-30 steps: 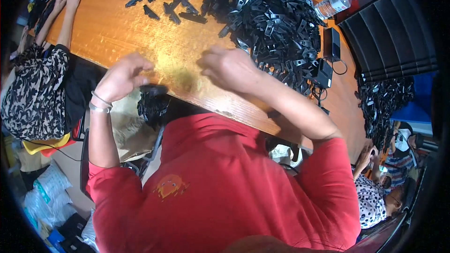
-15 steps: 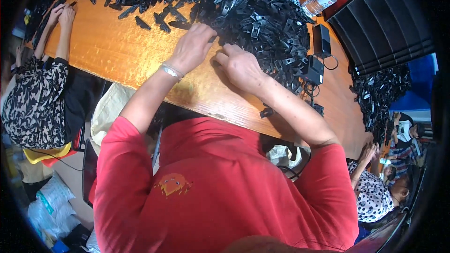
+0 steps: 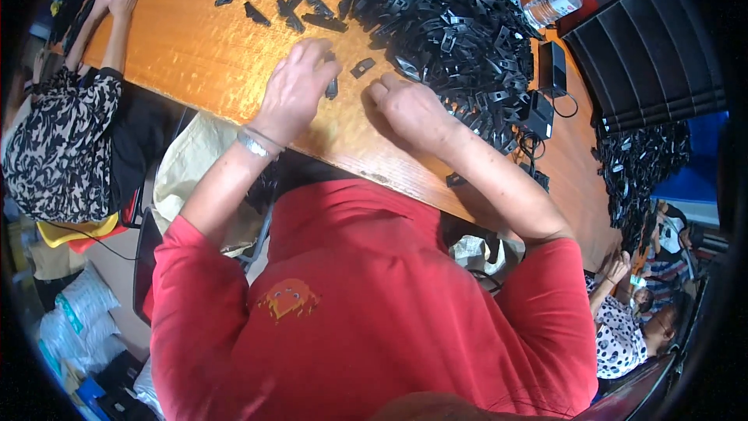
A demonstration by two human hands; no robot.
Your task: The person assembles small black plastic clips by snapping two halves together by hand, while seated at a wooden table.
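My left hand [image 3: 294,87] is over the wooden table [image 3: 195,62], its thumb and fingers closed on a small dark plastic part [image 3: 333,84]. Beside the near edge of the pile, my right hand [image 3: 413,113] has its fingers curled in. Whatever its fingertips may hold is hidden from this view. Between the two hands a single small black plastic part [image 3: 362,68] lies on the wood. Beyond them spreads a big heap of black plastic parts [image 3: 460,39], and several loose ones lie at its left edge.
A clear plastic bottle [image 3: 558,4] and a black box-shaped device [image 3: 539,114] with cables stand right of the heap. Farther right is a black ribbed panel [image 3: 643,47]. One co-worker's hands [image 3: 117,1] are at the far left, another's [image 3: 618,267] at the right.
My hands have moved apart, the left one toward me and to the left. The small black part on the wood between them now shows. The whole view has shifted slightly.
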